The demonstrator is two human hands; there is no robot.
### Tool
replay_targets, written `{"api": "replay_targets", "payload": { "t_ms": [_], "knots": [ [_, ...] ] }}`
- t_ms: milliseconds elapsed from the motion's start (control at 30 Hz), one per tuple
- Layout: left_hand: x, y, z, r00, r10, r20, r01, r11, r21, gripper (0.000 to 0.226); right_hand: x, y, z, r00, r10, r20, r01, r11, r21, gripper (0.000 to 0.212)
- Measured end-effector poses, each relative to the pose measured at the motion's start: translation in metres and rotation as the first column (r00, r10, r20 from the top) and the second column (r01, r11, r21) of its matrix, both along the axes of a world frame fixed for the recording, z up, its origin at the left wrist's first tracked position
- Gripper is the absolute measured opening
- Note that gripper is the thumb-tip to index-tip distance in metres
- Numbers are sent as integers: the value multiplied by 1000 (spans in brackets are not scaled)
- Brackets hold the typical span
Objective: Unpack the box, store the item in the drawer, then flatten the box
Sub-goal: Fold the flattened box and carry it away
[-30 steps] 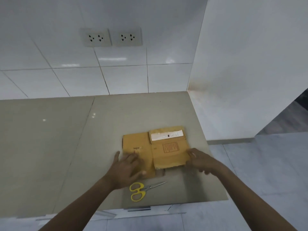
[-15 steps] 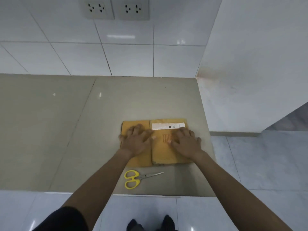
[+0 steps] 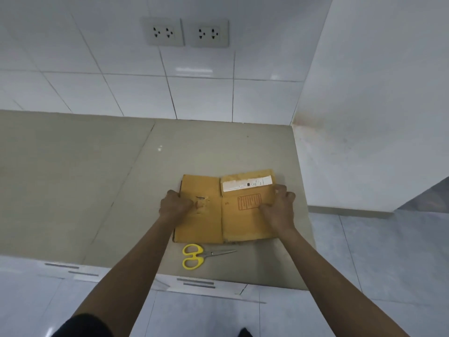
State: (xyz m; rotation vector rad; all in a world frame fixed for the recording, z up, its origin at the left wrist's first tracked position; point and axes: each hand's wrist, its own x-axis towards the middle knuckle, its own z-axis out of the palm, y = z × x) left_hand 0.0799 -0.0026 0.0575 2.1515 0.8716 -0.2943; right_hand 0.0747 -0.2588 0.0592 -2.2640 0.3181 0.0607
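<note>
The brown cardboard box (image 3: 206,224) lies flattened on the beige counter (image 3: 97,178), near the front right corner. A white shipping label and a red printed stamp show on its right panel. My left hand (image 3: 176,205) holds the box's left edge with fingers curled over the panel. My right hand (image 3: 279,207) grips the right edge, thumb on top near the stamp. Drawer fronts (image 3: 196,283) with grey handles show under the counter's front edge.
Yellow-handled scissors (image 3: 196,256) lie on the counter just in front of the box, blades pointing right. A white tiled wall with two sockets (image 3: 185,32) stands behind. A white panel (image 3: 364,117) bounds the counter on the right. Grey floor tiles lie below.
My hands lay flat on top of the box half a second ago. They have since slid outwards to its left and right edges and curled around them.
</note>
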Motion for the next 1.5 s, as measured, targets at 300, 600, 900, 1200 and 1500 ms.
{"api": "replay_targets", "payload": {
  "t_ms": [300, 600, 900, 1200, 1500],
  "knots": [
    [-50, 2, 41, 977, 87, 194, -19, 944, -330, 35, -60, -19, 36, 993, -25, 116, 13, 995, 98, 60],
    [-120, -42, 84, 936, 26, 352, 119, 915, -385, 32, -148, -58, 73, 964, -114, 239, 95, 991, 92, 49],
    [-155, -106, 95, 932, -78, 353, 228, 885, -407, 34, -202, -122, 88, 946, -197, 259, 180, 980, 85, 47],
    [-160, -220, 85, 930, -62, 362, 230, 867, -442, 34, -215, -240, 82, 951, -186, 249, 181, 983, 44, 48],
    [-145, -355, 52, 936, -42, 349, 211, 863, -460, 36, -197, -375, 60, 960, -151, 236, 162, 986, -28, 49]
  ]
}}
